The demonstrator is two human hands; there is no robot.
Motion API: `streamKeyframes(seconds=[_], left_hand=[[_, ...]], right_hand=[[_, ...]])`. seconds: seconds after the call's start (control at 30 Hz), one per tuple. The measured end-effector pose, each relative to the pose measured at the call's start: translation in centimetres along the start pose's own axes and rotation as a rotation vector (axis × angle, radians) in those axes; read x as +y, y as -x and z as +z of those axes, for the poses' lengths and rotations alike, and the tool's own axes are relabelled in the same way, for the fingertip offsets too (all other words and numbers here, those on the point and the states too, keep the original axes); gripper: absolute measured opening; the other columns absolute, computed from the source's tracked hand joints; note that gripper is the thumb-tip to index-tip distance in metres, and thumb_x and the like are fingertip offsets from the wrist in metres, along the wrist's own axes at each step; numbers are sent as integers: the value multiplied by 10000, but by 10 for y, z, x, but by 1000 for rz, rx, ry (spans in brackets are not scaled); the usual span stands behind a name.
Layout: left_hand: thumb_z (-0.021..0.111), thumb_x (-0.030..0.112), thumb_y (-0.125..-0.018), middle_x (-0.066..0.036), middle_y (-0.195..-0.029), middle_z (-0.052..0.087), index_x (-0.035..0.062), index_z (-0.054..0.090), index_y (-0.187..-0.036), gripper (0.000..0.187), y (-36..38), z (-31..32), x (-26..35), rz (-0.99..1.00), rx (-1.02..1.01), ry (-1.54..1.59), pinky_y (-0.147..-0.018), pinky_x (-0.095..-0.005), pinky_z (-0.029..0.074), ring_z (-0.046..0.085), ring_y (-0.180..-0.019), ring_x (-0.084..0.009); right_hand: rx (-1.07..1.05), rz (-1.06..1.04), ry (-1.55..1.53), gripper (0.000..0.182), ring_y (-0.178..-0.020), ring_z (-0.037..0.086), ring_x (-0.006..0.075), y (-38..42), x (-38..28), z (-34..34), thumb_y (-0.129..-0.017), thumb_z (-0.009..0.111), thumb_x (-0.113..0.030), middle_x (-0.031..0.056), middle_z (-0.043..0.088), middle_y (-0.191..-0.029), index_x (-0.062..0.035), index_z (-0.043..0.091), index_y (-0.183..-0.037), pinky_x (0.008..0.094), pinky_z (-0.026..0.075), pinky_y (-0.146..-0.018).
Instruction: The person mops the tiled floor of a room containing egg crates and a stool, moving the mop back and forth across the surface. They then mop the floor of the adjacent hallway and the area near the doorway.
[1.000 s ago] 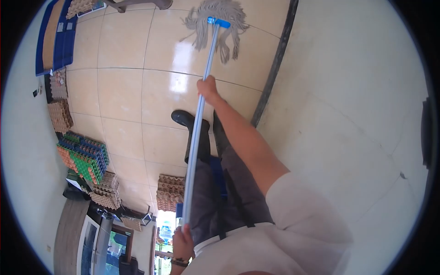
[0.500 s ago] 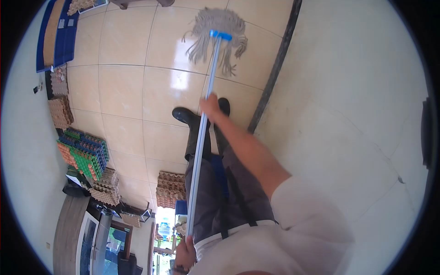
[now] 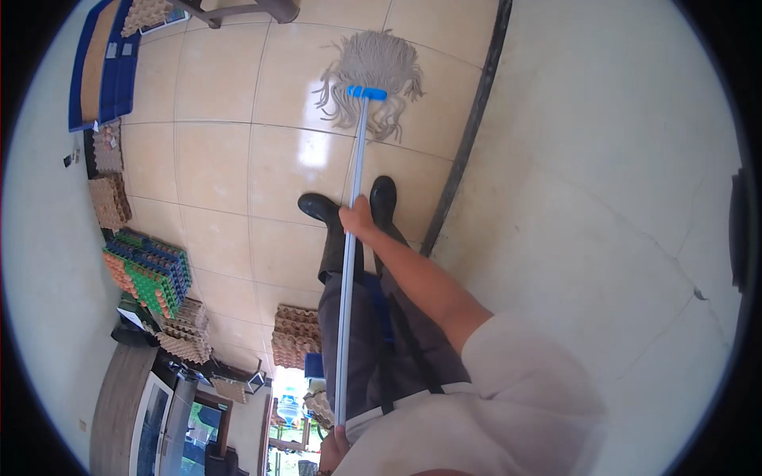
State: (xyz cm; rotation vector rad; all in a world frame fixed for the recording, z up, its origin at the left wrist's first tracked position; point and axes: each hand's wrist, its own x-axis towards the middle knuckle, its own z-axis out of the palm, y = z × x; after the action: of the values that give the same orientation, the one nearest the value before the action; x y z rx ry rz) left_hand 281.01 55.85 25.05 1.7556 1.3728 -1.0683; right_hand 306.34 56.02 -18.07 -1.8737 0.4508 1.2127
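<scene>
A string mop (image 3: 378, 63) with grey strands and a blue clamp lies spread on the tiled floor in front of my boots. Its pale metal handle (image 3: 347, 309) runs back toward my body. My right hand (image 3: 359, 219) is closed round the middle of the handle, just above the boots. Low in the view, my left hand (image 3: 334, 449) grips the handle near its upper end at my waist; part of that hand is cut off by the frame edge.
A wall (image 3: 595, 198) with a dark skirting strip (image 3: 468, 135) runs along my right. Black boots (image 3: 321, 208) stand on the tiles. On the left are stacked egg trays (image 3: 147, 274), a blue crate-like bin (image 3: 117, 79) and more brown trays (image 3: 295, 337). A furniture leg (image 3: 278, 9) stands ahead.
The mop head has come nearer to my boots and slightly left, its strands now fanned out ahead of the clamp. Both hands have drawn back toward my body with the handle.
</scene>
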Motion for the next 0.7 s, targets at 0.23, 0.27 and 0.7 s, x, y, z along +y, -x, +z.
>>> streamKeyframes(seconds=[0.23,0.27,0.7], left_hand=[[361,457,-939,-112,-546,520,-21,559,-778,541,-29,13,52,-140,-87,163,-490,-397,380,534,-519,-235],[379,453,-937,-96,-552,520,-17,564,-784,528,-23,13,48,-126,-122,193,-488,-383,381,528,-519,-209],[468,359,-927,-32,-550,483,32,549,-936,337,-50,-40,19,-356,-766,816,-395,-254,342,444,-421,-118]], right_hand=[[141,-103,33,400,-638,628,363,-80,-45,-64,-720,593,-195,288,593,-795,104,451,-945,421,512,-555],[181,-116,52,420,-674,629,378,-77,-44,-70,-724,600,-211,294,594,-817,100,453,-965,432,515,-593],[683,-298,99,278,-531,597,350,-77,15,-129,-796,555,-176,218,553,-554,53,552,-638,455,464,-517]])
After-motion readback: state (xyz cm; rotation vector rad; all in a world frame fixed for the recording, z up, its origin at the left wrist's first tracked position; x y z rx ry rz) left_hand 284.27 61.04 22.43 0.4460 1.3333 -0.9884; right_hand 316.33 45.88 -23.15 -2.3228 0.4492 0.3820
